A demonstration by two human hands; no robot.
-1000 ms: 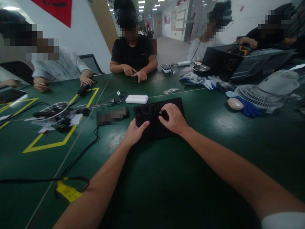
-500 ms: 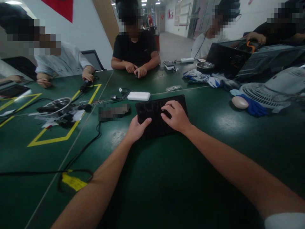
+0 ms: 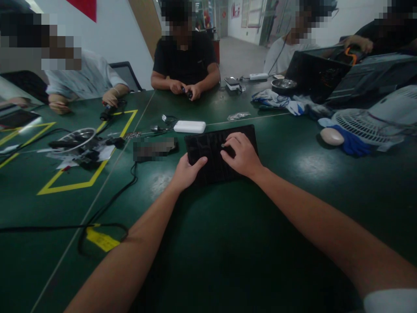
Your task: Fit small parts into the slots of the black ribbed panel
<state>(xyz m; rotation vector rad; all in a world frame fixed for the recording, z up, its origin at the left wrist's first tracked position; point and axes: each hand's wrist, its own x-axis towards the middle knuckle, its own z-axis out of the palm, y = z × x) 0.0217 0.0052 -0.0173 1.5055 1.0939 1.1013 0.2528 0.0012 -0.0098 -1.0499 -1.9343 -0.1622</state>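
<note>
A flat black panel (image 3: pixel 208 150) lies on the green table (image 3: pixel 228 234) in front of me. My left hand (image 3: pixel 186 171) grips its near left corner, thumb on top. My right hand (image 3: pixel 241 154) rests on the panel's right half, fingers curled and pinched round a small pale object (image 3: pixel 223 145) at their tips that is too small to name.
A white power bank (image 3: pixel 189 126), a blurred-out item (image 3: pixel 153 148) and cables (image 3: pixel 107 204) lie left of the panel. Yellow floor-tape outlines, a metal ring and parts sit far left. A white fan (image 3: pixel 368 124), blue gloves and open laptops stand at right. Other people sit around the table.
My head has shifted slightly, so the view slides. Both hands stay on the panel; the right fingers have curled tighter toward the small pale object.
</note>
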